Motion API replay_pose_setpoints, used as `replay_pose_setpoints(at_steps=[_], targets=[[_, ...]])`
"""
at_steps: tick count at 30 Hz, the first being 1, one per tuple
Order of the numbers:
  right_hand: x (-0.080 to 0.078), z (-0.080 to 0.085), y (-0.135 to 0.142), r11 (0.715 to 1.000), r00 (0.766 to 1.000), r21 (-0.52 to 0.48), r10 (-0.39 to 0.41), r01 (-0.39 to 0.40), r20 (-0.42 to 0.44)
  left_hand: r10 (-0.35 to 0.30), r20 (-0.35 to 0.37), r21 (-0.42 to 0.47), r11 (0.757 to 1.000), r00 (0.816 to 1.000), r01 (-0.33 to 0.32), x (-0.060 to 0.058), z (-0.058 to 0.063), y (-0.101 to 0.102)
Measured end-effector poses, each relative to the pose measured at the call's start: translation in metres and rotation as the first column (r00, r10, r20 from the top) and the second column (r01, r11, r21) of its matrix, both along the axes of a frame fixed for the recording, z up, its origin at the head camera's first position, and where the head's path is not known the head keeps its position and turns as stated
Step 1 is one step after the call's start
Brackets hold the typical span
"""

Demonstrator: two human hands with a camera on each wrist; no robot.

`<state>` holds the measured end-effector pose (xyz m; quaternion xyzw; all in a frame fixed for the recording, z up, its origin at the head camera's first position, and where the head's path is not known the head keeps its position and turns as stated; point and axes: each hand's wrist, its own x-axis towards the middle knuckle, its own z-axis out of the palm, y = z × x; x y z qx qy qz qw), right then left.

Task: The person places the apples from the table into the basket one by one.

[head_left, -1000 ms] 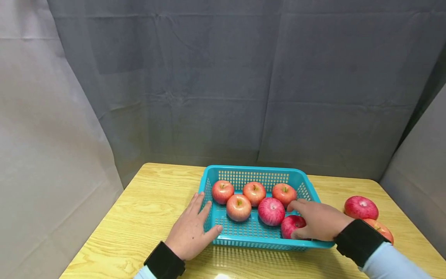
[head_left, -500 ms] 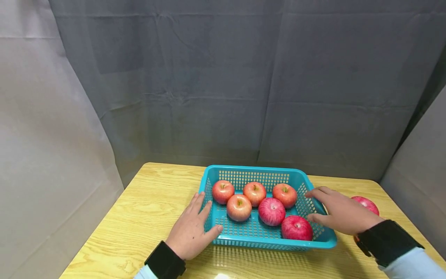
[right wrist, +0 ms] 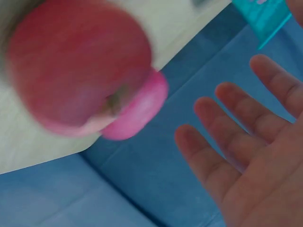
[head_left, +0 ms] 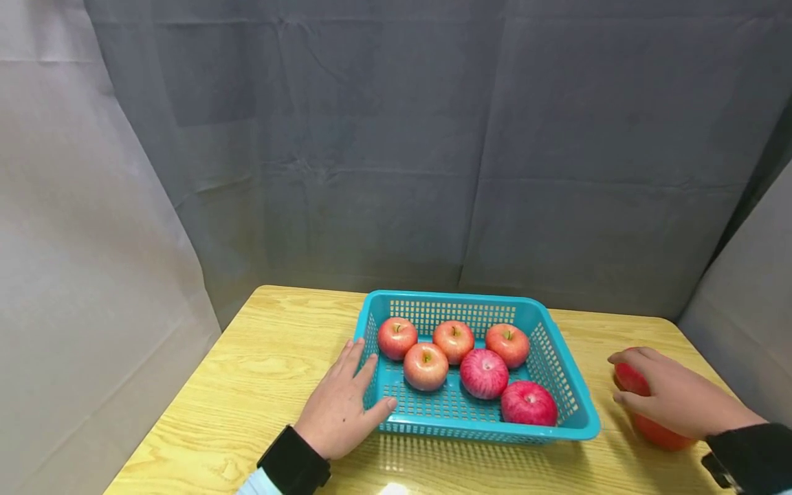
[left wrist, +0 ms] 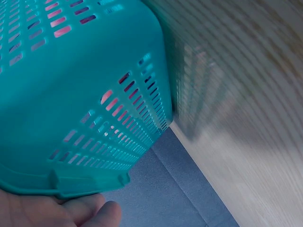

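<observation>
My left hand rests with extended fingers at the left rim of a blue-green plastic basket. In the left wrist view its fingertips lie along the rim. My right hand is over two apples on the table, right of the basket. One is a dark pink apple; nearer me is a red apple, partly hidden by the hand. In the right wrist view the fingers are spread, apart from the blurred red apple and the pink apple.
Several apples sit inside the basket, among them a pale red apple and a dark pink apple at the near right corner. The wooden table is bordered by a grey cloth behind and light cloth on both sides.
My right hand has let go of the dark pink apple in the basket's near right corner and moved right, over the two apples on the table. The left hand stays put.
</observation>
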<state>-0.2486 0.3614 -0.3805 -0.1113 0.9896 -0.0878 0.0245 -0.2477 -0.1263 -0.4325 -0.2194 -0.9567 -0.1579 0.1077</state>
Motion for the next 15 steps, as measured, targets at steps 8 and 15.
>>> replay_pose_setpoints(at_steps=[8, 15], targets=[[0.001, -0.015, 0.036, 0.996, 0.994, -0.023, -0.079, 0.081, 0.076, -0.002, -0.001, -0.003, 1.000, 1.000, 0.002, -0.001, 0.001, 0.000], [0.000, -0.028, 0.051, 0.991, 0.983, -0.011, -0.128, 0.131, 0.132, -0.001, 0.005, 0.000, 1.000, 1.000, 0.001, -0.001, -0.001, 0.000]])
